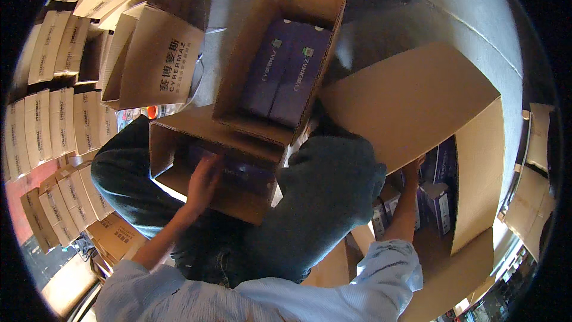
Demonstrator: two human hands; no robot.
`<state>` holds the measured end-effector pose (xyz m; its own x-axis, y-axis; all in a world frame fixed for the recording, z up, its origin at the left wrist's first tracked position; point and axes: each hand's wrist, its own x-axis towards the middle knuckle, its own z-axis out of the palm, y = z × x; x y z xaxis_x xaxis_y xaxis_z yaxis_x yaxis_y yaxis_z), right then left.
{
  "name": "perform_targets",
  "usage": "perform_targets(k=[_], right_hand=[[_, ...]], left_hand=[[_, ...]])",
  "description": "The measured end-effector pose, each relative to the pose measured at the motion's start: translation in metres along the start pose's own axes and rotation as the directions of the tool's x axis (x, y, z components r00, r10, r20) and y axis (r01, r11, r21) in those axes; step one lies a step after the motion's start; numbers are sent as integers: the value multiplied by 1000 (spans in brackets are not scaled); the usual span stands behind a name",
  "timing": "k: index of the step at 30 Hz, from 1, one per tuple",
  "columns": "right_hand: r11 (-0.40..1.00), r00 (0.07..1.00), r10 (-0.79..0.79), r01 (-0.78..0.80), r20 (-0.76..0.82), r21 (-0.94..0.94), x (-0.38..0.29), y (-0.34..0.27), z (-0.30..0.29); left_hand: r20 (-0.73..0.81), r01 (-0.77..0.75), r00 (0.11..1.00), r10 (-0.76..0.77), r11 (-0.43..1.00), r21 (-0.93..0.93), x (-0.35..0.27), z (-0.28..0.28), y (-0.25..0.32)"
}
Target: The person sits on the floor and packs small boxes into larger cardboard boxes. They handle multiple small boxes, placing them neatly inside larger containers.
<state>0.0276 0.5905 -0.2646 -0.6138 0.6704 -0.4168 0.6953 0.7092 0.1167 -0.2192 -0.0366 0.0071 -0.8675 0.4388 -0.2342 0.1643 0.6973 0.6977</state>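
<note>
My left hand reaches into an open cardboard carton standing between my legs, at the dark purple boxes inside; its fingertips are in shadow, so a grip cannot be made out. On the right, my right hand is inside a large open cardboard carton, beside several dark printed boxes. That carton's flap edge partly covers the fingers. Ahead of me, another open carton holds two purple boxes side by side, bearing white writing.
An open printed carton stands at the upper left. Stacked cardboard cartons line the left side. Flattened cardboard lies at the far right. My bent legs flank the near carton. Grey floor shows at the top right.
</note>
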Motion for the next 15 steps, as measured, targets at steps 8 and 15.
perform_targets(k=[8,15], right_hand=[[964,960,-249,233,-130,-126,-13,16,42],[983,984,-156,163,88,-84,-71,-37,-103]], left_hand=[[-30,-108,993,118,967,231,-10,4,31],[-22,-73,997,75,992,105,-13,-3,36]])
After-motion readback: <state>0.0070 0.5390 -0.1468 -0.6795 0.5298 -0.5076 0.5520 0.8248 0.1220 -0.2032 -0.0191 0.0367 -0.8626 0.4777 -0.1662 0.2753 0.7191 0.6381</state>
